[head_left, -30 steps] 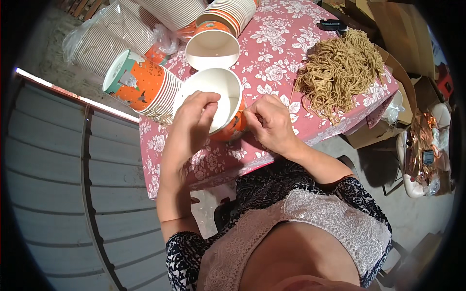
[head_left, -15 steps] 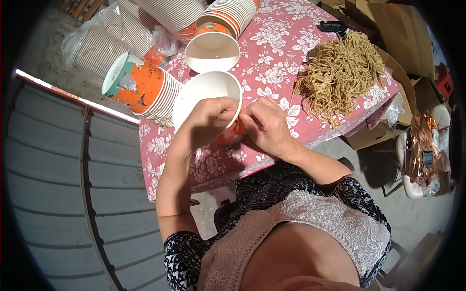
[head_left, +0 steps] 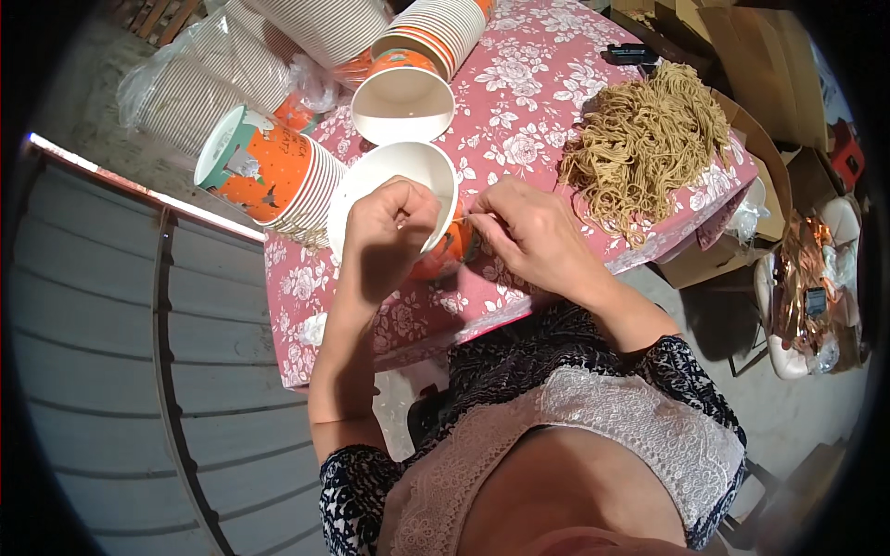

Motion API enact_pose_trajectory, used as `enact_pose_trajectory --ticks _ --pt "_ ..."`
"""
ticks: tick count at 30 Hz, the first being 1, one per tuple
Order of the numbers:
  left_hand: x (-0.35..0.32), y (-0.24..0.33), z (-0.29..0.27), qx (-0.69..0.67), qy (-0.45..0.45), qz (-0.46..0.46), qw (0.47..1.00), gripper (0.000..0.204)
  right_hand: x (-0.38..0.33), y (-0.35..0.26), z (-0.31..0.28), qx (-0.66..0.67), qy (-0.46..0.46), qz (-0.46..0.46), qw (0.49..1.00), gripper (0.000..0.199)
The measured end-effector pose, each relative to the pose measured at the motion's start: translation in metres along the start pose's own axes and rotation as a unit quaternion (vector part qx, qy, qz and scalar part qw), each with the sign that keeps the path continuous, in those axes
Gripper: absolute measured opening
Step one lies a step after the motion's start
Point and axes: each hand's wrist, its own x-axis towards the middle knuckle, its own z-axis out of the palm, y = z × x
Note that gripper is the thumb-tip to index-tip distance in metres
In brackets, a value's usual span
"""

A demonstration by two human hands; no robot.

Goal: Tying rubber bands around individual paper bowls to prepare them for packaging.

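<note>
Pink floral tablecloth (head_left: 556, 102) carries orange paper cup (head_left: 436, 255) at near edge, L hand (head_left: 394, 222) closed over its rim, R hand (head_left: 528, 236) pinching thin cord at cup wall w/ fingertips shut; advise steady cup, keep cord taut.

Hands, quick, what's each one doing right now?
Left hand: closed on the rim of the paper cup.
Right hand: fingertips pinched at the cup's side; contents unclear.

Brown cardboard boxes (head_left: 742, 56) far right; clear plastic bag (head_left: 167, 83) far left
</note>
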Motion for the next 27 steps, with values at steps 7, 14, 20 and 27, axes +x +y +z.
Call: enact_pose_trajectory --ticks 7,14,20,27 --pt "0.006 0.007 0.004 -0.196 -0.043 -0.115 0.973 0.016 0.005 -0.003 -0.004 0.104 -0.045 0.025 0.993 0.016" --pt "0.010 0.010 0.005 -0.244 -0.079 -0.176 0.950 0.012 0.013 0.006 -0.013 0.211 -0.112 0.131 0.962 0.014" --pt "0.015 0.004 0.002 -0.254 -0.121 -0.183 0.942 0.015 0.038 0.000 -0.035 0.250 -0.107 0.084 0.959 0.011" --pt "0.019 0.007 0.007 -0.276 -0.145 -0.138 0.940 0.019 0.063 0.000 -0.025 0.269 -0.136 0.027 0.953 0.010"
